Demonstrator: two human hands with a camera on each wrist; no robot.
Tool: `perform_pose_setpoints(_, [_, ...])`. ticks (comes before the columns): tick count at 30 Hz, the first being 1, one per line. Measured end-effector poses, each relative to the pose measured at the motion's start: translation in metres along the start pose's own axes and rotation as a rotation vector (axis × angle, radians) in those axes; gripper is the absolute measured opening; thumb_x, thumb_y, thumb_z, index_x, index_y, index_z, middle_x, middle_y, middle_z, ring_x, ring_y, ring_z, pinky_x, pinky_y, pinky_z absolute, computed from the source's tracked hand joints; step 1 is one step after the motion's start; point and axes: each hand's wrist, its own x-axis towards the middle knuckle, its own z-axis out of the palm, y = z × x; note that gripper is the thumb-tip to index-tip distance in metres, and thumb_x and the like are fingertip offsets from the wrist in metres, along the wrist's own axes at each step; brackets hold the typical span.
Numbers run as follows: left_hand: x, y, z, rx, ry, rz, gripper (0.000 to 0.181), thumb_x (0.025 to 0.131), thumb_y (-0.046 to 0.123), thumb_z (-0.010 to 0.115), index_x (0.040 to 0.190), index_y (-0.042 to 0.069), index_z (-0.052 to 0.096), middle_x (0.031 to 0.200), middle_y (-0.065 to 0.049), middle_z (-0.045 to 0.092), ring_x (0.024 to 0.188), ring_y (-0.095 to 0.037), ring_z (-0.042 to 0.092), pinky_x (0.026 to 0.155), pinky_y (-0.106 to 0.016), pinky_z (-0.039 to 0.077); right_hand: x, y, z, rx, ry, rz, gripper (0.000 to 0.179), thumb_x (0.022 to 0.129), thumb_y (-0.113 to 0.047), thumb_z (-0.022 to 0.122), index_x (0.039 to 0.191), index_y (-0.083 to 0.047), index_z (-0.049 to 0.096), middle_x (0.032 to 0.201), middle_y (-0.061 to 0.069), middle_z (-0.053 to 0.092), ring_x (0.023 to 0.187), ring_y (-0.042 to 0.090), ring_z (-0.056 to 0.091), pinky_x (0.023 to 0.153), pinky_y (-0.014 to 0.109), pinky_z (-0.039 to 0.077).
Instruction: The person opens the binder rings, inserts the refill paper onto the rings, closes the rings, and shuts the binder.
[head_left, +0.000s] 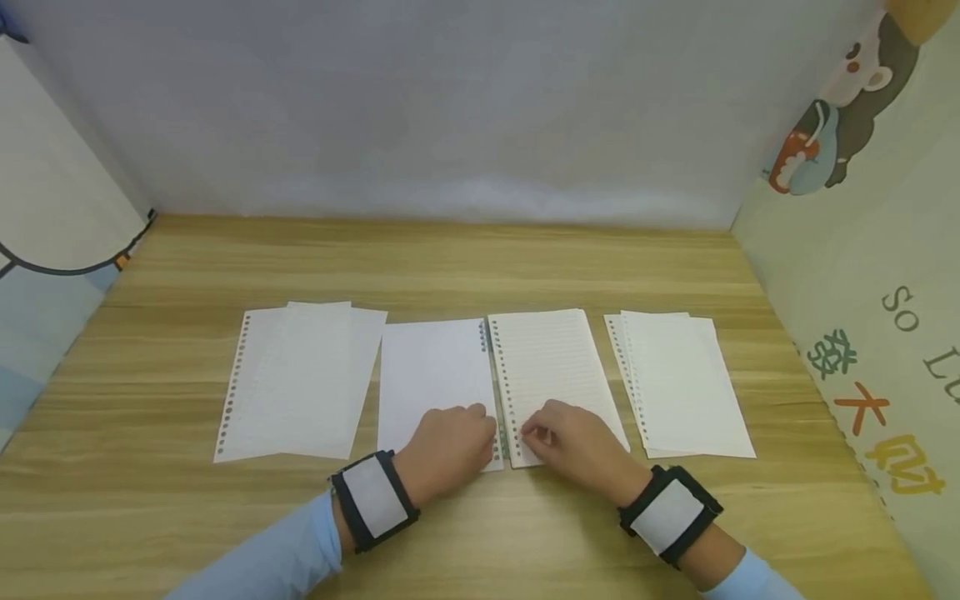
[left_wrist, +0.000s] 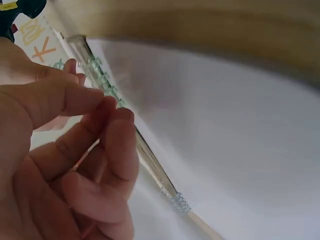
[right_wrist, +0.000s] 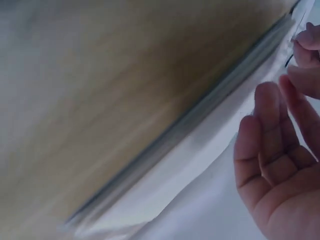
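Two stacks of hole-punched paper lie side by side, a plain white one (head_left: 431, 362) and a lined cream one (head_left: 547, 350). Translucent green binding rings (left_wrist: 104, 80) sit along the holes between them, near the front. My left hand (head_left: 453, 442) lies over the plain stack's inner edge, thumb and forefinger pinching at the end of the green rings. Over the lined stack's holes, my right hand (head_left: 577, 437) has its fingers curled, thumb and forefinger tips close together; I cannot tell whether they grip the rings. Clear binding rings (left_wrist: 179, 202) hold the far end of the spine.
Loose punched sheets (head_left: 300, 383) lie fanned at the left, and another overlapping set (head_left: 690, 383) lies at the right. Beneath everything is a wood-grain table (head_left: 480, 267). A pale wall stands behind it, with printed panels on both sides.
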Motion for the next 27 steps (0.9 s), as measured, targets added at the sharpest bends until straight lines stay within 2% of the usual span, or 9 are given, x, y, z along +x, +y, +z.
perform_pose_setpoints(3, [0.01,0.001,-0.005,-0.046,0.029,-0.053,0.016,0.089,0.02,0.06,0.081,0.009,0.067,0.06,0.002,0.048,0.047,-0.007,0.04,0.039,-0.021,0.029,-0.003,0.011,-0.01,-0.036,0.075,0.059,0.008,0.084,-0.019,0.068,0.088,-0.013,0.071,0.075,-0.005,0.061,0.068,0.005,0.054,0.06,0.021,0.044])
perform_pose_setpoints(7, [0.028,0.008,-0.013,-0.099,0.042,-0.095,0.016,0.089,0.025,0.061,0.086,0.01,0.068,0.065,0.001,0.054,0.051,-0.009,0.043,0.041,-0.022,0.031,-0.011,0.027,-0.027,-0.095,0.128,0.164,0.013,0.085,-0.022,0.067,0.091,-0.01,0.071,0.083,0.001,0.065,0.073,0.012,0.057,0.065,0.029,0.048])
perform_pose_setpoints(14, [0.066,0.027,-0.02,-0.07,0.038,-0.058,0.024,0.091,0.034,0.059,0.099,0.013,0.067,0.078,-0.001,0.062,0.062,-0.012,0.056,0.047,-0.025,0.041,-0.026,0.064,-0.05,-0.1,0.16,0.362,0.025,0.087,-0.023,0.064,0.099,-0.002,0.07,0.096,0.014,0.067,0.083,0.025,0.062,0.069,0.04,0.051])
perform_pose_setpoints(22, [0.104,0.052,-0.013,-0.06,0.041,0.002,0.024,0.091,0.035,0.058,0.101,0.015,0.068,0.084,0.0,0.064,0.069,-0.013,0.061,0.051,-0.027,0.046,-0.045,0.104,-0.067,-0.095,0.192,0.469,0.028,0.087,-0.02,0.063,0.103,0.002,0.068,0.101,0.022,0.065,0.082,0.029,0.062,0.071,0.044,0.05])
perform_pose_setpoints(27, [0.125,0.063,-0.007,-0.069,0.05,0.025,0.024,0.089,0.034,0.061,0.103,0.016,0.069,0.09,0.0,0.066,0.075,-0.014,0.065,0.056,-0.029,0.05,-0.052,0.123,-0.078,-0.091,0.217,0.535,0.031,0.088,-0.021,0.061,0.104,0.005,0.065,0.102,0.026,0.062,0.082,0.032,0.061,0.071,0.046,0.05])
